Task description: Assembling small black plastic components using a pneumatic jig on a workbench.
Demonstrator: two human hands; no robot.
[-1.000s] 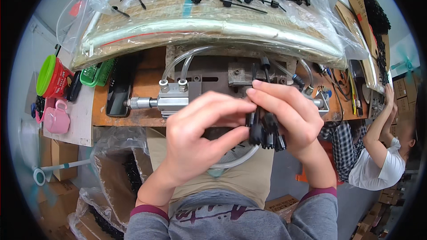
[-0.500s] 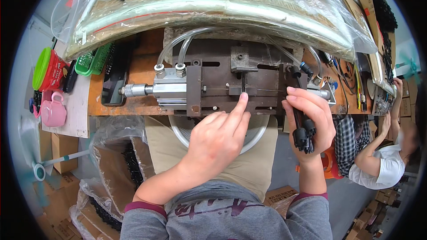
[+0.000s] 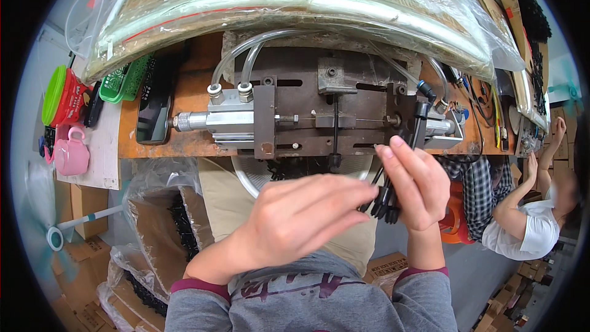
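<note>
The left hand (image 3: 298,218) has moved to slim black knob-ended pieces (image 3: 385,201).

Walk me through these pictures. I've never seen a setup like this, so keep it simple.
There is no robot here: a person works bare-handed. The wide, curved view comes from a camera worn on the head, looking down, so picture left is the person's left.

In front is a wooden bench bearing a brown metal fixture, with silver cylinders at its ends and clear tubes. One thin black piece lies across its middle.

The right hand holds a bundle of similar black pieces. The left hand has its fingertips at that bundle; whether it grips one is unclear.

Toward the left are a green basket and a pink cup.
</note>
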